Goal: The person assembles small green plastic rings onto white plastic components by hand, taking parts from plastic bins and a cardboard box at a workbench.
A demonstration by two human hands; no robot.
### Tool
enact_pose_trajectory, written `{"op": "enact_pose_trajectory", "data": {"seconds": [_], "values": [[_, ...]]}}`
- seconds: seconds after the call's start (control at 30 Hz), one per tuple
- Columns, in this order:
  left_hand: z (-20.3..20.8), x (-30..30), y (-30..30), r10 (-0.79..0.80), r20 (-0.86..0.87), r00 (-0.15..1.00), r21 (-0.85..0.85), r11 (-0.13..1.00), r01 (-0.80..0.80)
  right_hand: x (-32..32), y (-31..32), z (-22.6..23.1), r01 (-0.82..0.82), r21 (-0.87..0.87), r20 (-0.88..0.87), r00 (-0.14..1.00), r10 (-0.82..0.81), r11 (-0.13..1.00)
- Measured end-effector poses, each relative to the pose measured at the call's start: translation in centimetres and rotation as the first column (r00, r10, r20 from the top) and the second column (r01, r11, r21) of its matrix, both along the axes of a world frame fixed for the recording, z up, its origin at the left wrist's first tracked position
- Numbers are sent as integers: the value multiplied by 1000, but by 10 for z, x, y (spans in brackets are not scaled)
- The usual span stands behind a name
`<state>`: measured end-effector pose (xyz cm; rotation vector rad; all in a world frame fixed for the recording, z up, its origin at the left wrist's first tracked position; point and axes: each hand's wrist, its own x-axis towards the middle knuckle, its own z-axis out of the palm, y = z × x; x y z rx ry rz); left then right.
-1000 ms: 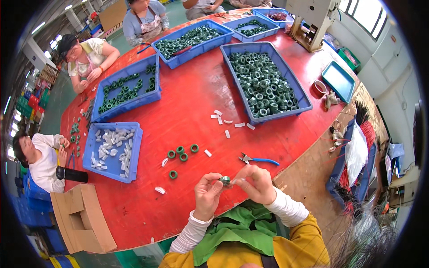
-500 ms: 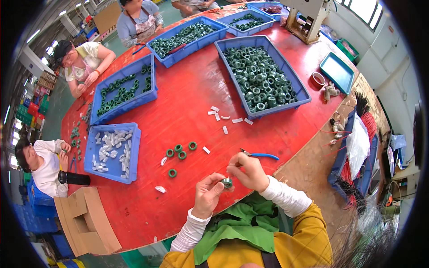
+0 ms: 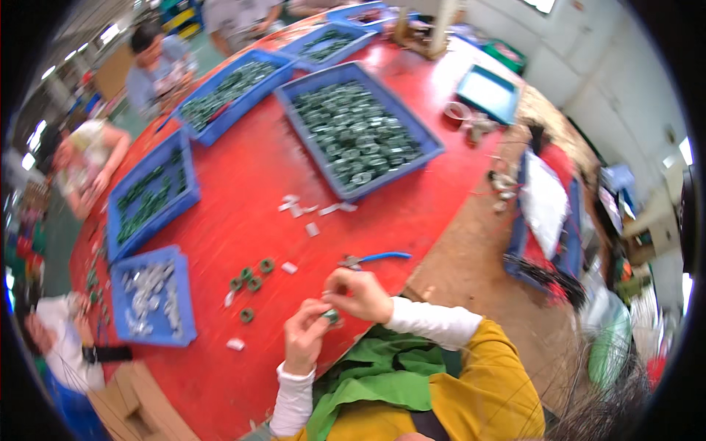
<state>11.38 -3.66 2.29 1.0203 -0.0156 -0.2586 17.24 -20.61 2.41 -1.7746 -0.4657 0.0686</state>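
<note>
My left hand (image 3: 303,336) pinches a small green ring (image 3: 331,317) between thumb and fingers, just above the red table near its front edge. Close above the ring, my right hand (image 3: 362,296) has its thumb and fingertips pressed together; what is in them is too small to make out. Several loose green rings (image 3: 254,284) lie on the table left of my hands, beside small white pieces (image 3: 235,344). Just beyond my right hand rest cutting pliers with blue handles (image 3: 382,256). The picture is blurred.
A large blue tray (image 3: 434,149) heaped with green rings stands ahead. Further blue trays (image 3: 193,192) line the left side, one tray (image 3: 185,323) with white pieces. Co-workers sit along the far left edge. A cardboard box (image 3: 158,411) is at lower left, a wire-filled bin (image 3: 515,242) at right.
The whole view has swung, so the table and trays sit further left in the picture and look blurred. My hands stay close together, the left still holding the green ring.
</note>
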Motion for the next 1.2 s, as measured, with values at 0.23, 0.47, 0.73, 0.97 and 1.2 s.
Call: {"op": "enact_pose_trajectory", "data": {"seconds": [0.23, 0.47, 0.73, 0.97, 1.2], "values": [[-12, -1, 4, 35, -9, 999, -112, 993, -36, -2, 0, -3, -98, 184, -223, 965, 139, 978], [-14, 3, -1, 41, 31, 999, -91, 995, -38, -15, 6, -6, 94, 220, -231, 972, -42, 971], [-14, 0, -4, 49, -38, 998, -145, 988, -54, -10, -3, -7, -90, 284, -349, 918, 191, 954], [-30, 4, 6, 65, -99, 993, -230, 969, -86, -17, -3, -14, -199, 283, -164, 954, 252, 938], [-17, -2, 7, 120, -53, 991, 41, 992, -118, -19, -3, -16, -217, 298, -242, 925, 294, 929]]}}
